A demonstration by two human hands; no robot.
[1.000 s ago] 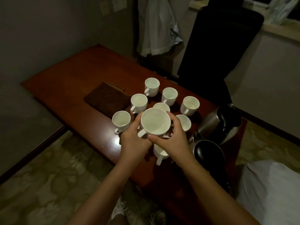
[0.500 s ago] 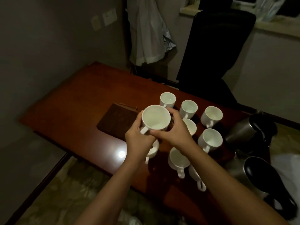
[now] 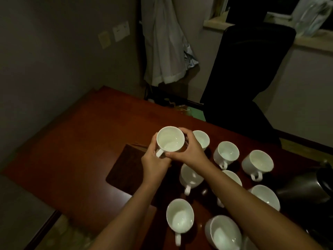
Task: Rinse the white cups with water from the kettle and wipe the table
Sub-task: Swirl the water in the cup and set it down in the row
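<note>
White ceramic handled cup (image 3: 170,139) sits lifted above the reddish-brown wooden table (image 3: 86,150), left hand (image 3: 155,164) and right hand (image 3: 191,152) curled round its sides. Beneath lies a dark brown cloth (image 3: 126,168). Other white cups (image 3: 226,153) crowd the right side, beside a steel kettle (image 3: 306,188) at the right edge.

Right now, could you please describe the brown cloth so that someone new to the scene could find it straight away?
Start at the reddish wooden table and find the cluster of white cups on its right side. Just left of them, under the left hand, lies a flat dark brown cloth. It is the only soft, dark, rectangular thing among round white cups.
</note>
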